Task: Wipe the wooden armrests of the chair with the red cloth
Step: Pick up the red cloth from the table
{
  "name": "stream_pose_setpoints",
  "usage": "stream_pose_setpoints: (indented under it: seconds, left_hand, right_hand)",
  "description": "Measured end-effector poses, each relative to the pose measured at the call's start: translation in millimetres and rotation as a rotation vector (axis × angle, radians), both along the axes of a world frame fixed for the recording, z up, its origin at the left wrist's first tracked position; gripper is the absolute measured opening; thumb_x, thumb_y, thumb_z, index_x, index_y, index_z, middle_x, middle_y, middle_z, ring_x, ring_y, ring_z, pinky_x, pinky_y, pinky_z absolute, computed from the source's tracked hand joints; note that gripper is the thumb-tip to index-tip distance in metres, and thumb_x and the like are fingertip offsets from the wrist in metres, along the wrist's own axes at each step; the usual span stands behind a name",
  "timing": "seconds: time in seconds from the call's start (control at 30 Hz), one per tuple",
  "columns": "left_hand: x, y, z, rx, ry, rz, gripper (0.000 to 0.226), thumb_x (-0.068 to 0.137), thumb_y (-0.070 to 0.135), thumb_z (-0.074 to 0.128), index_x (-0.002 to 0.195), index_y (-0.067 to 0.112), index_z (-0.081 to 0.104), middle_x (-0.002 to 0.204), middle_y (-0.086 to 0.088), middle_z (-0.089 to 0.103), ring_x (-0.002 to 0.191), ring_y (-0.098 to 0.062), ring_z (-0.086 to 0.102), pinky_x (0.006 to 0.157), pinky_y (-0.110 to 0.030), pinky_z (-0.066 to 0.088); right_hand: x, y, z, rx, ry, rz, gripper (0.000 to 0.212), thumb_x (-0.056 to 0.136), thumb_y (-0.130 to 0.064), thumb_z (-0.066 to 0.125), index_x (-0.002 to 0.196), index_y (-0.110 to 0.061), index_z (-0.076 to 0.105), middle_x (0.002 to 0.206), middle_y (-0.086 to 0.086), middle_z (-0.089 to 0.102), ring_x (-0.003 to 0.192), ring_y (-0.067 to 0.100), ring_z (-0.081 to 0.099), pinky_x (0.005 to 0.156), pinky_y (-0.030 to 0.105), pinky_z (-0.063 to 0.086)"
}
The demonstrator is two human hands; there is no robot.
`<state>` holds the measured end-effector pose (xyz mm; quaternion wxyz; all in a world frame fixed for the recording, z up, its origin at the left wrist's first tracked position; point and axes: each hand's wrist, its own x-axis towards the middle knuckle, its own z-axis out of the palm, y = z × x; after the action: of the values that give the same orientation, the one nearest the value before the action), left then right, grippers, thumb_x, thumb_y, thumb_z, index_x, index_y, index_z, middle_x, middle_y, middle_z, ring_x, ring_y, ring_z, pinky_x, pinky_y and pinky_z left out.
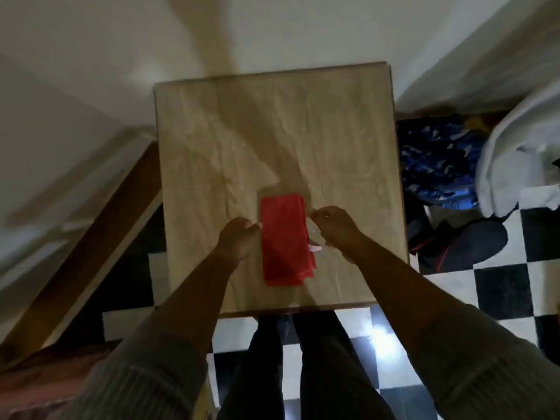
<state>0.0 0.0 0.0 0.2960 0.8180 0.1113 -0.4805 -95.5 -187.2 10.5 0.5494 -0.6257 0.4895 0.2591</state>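
here both hands are reaching the folded red cloth (285,239) lying flat on the desk (212,140); left hand (238,237) and right hand (331,224) fingers curling at its edges, seemingly to lift it; grip unclear.

Both forearms bare, left hand (238,237) and right hand (333,224) ungloved; ribbed grey-beige knit sleeves (145,380) pushed up toward the elbows. Dark trousers (327,374) on both legs; no rings or watch discernible.

Wood table (242,122) on b/w checkered floor (503,286), white walls (91,40).
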Motion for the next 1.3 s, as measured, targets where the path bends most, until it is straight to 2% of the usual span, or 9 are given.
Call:
stream_pose_setpoints:
  seconds: [0.07, 0.17, 0.3, 0.43, 0.57, 0.67, 0.87, 1.13, 1.3]
  left_hand:
    - [-5, -5, -10, 0.006, 0.001, -0.006, 0.038, 0.097, 0.034, 0.058, 0.112, -0.001, 0.061, 0.122, -0.026, 0.063, 0.108, -0.037, 0.064, 0.092, -0.046, 0.052]
    - [-18, -12, -30, 0.014, -0.020, -0.016, 0.033, 0.094, 0.032, 0.064, 0.105, 0.001, 0.063, 0.110, -0.020, 0.067, 0.104, -0.034, 0.065, 0.093, -0.046, 0.054]
    - [-24, -10, -51, 0.044, -0.063, 0.070, 0.019, 0.092, 0.021, 0.065, 0.106, 0.008, 0.062, 0.112, -0.013, 0.067, 0.103, -0.031, 0.065, 0.094, -0.049, 0.054]
    - [-25, -3, -44, -0.041, -0.004, 0.199, 0.005, 0.094, 0.010, 0.061, 0.098, 0.011, 0.059, 0.110, -0.019, 0.068, 0.101, -0.035, 0.068, 0.088, -0.054, 0.058]
    - [-32, 31, -14, -0.145, 0.021, 0.346, 0.010, 0.098, 0.009, 0.055, 0.108, 0.008, 0.057, 0.109, -0.013, 0.065, 0.085, -0.020, 0.067, 0.058, -0.029, 0.059]
    - [-40, 68, 13, -0.200, -0.007, 0.504, 0.009, 0.099, 0.007, 0.053, 0.108, 0.005, 0.055, 0.102, -0.011, 0.063, 0.081, -0.018, 0.064, 0.048, -0.021, 0.055]
    - [-68, 169, 68, -0.188, -0.176, 0.593, 0.008, 0.098, 0.016, 0.058, 0.105, 0.017, 0.061, 0.102, -0.005, 0.069, 0.087, -0.017, 0.070, 0.067, -0.031, 0.062]
    - [-139, 315, 131, -0.168, -0.340, 0.946, 0.008, 0.098, 0.017, 0.060, 0.096, 0.025, 0.060, 0.099, -0.006, 0.071, 0.088, -0.022, 0.072, 0.070, -0.037, 0.063]
    - [-184, 392, 136, -0.140, -0.435, 1.191, 0.004, 0.098, 0.016, 0.059, 0.099, 0.015, 0.062, 0.094, -0.014, 0.070, 0.083, -0.028, 0.069, 0.074, -0.045, 0.060]
  right_hand:
    - [2, 2, -11, -0.030, 0.002, 0.054, 0.038, 0.096, -0.033, 0.060, 0.122, -0.005, 0.063, 0.123, 0.013, 0.065, 0.093, 0.021, 0.063, 0.078, 0.027, 0.055]
    - [-3, 10, -30, -0.074, -0.034, 0.159, 0.020, 0.090, -0.025, 0.065, 0.092, -0.005, 0.066, 0.094, 0.011, 0.071, 0.088, 0.028, 0.068, 0.089, 0.047, 0.056]
    - [-3, 27, -46, -0.078, -0.105, 0.147, 0.034, 0.087, -0.017, 0.067, 0.121, -0.011, 0.065, 0.109, 0.009, 0.073, 0.100, 0.029, 0.070, 0.094, 0.050, 0.054]
    - [-1, 40, -53, -0.090, -0.108, 0.127, 0.030, 0.091, -0.016, 0.063, 0.119, -0.007, 0.065, 0.107, 0.014, 0.071, 0.098, 0.031, 0.069, 0.091, 0.052, 0.055]
    - [6, 67, -34, -0.067, -0.151, 0.183, 0.026, 0.096, -0.018, 0.059, 0.120, -0.009, 0.063, 0.107, 0.008, 0.069, 0.098, 0.025, 0.067, 0.089, 0.045, 0.057]
    - [11, 96, -11, -0.074, -0.237, 0.273, 0.020, 0.097, -0.019, 0.058, 0.116, -0.012, 0.062, 0.095, -0.005, 0.064, 0.088, 0.015, 0.063, 0.074, 0.029, 0.051]
    - [16, 183, 44, -0.046, -0.370, 0.448, 0.015, 0.097, -0.020, 0.059, 0.111, -0.017, 0.063, 0.097, -0.008, 0.064, 0.085, 0.008, 0.064, 0.062, 0.015, 0.048]
    - [2, 340, 110, 0.040, -0.513, 0.766, 0.029, 0.100, -0.022, 0.054, 0.126, -0.013, 0.060, 0.117, 0.004, 0.066, 0.106, 0.023, 0.065, 0.091, 0.042, 0.055]
    - [-7, 442, 116, 0.025, -0.658, 1.000, 0.015, 0.101, -0.021, 0.053, 0.115, -0.024, 0.058, 0.098, -0.014, 0.057, 0.089, 0.002, 0.055, 0.071, 0.012, 0.039]
